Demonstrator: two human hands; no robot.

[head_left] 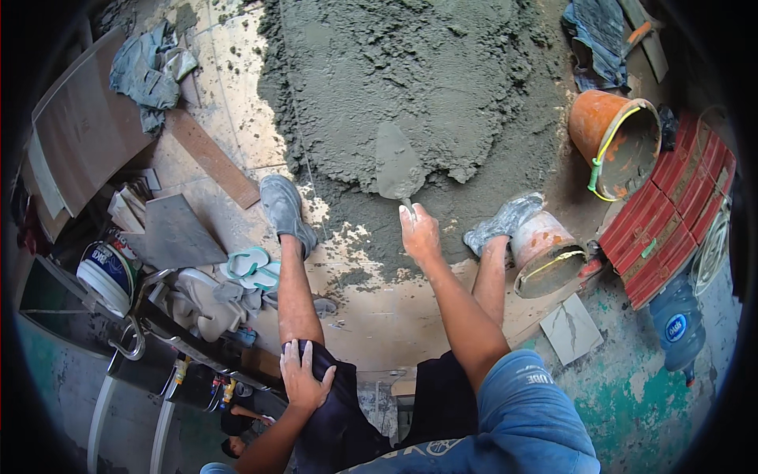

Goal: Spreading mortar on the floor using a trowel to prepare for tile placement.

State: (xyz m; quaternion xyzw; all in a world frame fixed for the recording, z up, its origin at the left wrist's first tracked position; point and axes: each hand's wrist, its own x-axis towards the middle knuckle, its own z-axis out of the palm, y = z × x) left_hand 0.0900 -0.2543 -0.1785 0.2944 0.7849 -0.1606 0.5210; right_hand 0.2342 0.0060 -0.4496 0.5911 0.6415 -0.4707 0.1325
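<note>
My right hand (422, 235) is closed round the handle of a trowel (399, 162), most of the handle hidden by the fingers. The cement-smeared blade points away from me and lies against the wet grey mortar (395, 71), at the near edge of the heap. Whether the blade presses into the mortar or only rests on it, I cannot tell. On my left knee rests my left hand (306, 378), its fingers spread over the dark shorts, holding nothing.
An orange bucket (600, 126) and a whitish bucket (541, 245) lie tipped at the right, near red ridged sheets (671, 197) and a blue water jug (677, 324). At left are a wooden plank (212, 158), sandals (251, 267) and boards (95, 118). Another person (237, 426) shows low left.
</note>
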